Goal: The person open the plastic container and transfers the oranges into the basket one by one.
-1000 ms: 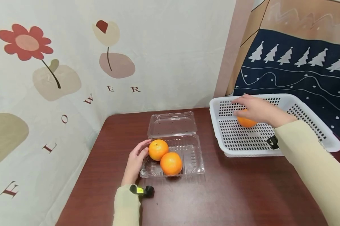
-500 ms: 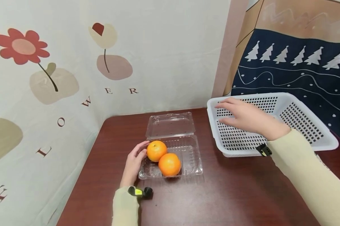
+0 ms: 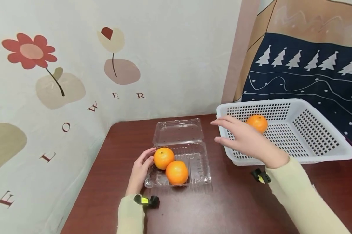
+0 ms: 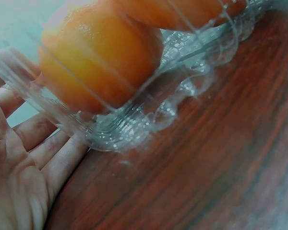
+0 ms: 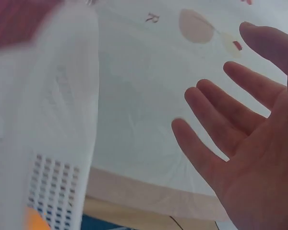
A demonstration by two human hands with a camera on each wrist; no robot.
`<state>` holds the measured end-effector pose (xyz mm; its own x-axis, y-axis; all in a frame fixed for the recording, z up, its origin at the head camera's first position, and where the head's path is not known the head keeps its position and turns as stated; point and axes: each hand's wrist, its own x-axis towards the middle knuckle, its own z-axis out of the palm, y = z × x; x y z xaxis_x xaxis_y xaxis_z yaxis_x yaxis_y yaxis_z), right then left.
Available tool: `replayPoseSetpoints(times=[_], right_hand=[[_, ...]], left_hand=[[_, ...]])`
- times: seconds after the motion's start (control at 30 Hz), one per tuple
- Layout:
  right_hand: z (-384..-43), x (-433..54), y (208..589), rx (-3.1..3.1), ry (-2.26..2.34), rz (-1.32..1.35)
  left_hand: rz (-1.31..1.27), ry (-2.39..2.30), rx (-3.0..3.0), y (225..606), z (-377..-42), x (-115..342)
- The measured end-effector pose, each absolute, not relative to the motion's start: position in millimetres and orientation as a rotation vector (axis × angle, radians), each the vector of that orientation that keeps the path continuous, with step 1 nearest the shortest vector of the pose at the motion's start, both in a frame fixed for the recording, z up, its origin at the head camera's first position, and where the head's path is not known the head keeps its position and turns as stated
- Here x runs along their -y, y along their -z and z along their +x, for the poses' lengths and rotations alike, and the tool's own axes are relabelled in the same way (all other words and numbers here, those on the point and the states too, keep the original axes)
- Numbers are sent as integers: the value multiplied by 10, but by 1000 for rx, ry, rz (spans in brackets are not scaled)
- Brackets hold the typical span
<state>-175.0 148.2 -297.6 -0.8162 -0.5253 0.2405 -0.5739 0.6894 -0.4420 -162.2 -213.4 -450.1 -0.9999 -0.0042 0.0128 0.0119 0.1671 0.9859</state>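
In the head view, two oranges, one at the back left [image 3: 164,158] and one in front [image 3: 177,172], sit touching in the left part of a clear plastic clamshell box [image 3: 197,162] with its lid folded back. My left hand [image 3: 140,170] rests against the box's left side. Its fingers [image 4: 62,153] lie fairly straight along the outer wall in the left wrist view. My right hand [image 3: 246,139] hovers over the near left rim of a white plastic basket [image 3: 319,130], fingers spread and holding nothing. Another orange [image 3: 257,123] lies in the basket, partly behind that hand.
The box and basket stand on a dark red-brown wooden table [image 3: 228,204]. A pale printed wall cloth [image 3: 179,65] hangs behind, with a dark blue tree-patterned cloth [image 3: 304,78] at the back right. A gap of tabletop separates box and basket.
My right hand has moved left and nearer from over the basket's orange, leaving that orange in view inside. My left hand and the two boxed oranges stay in place.
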Motion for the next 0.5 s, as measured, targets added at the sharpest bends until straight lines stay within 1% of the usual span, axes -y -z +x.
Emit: replayPoseSetpoints(times=[0.3,0.5], right_hand=[[-1521,-1351,3152,2759,-991,853],[-1468,-1291,3197,2738,-1108,804]], left_hand=[[-26,2013,2398,4497,-1619,2131],[-21,2029,2411,4349,-1554,2103]])
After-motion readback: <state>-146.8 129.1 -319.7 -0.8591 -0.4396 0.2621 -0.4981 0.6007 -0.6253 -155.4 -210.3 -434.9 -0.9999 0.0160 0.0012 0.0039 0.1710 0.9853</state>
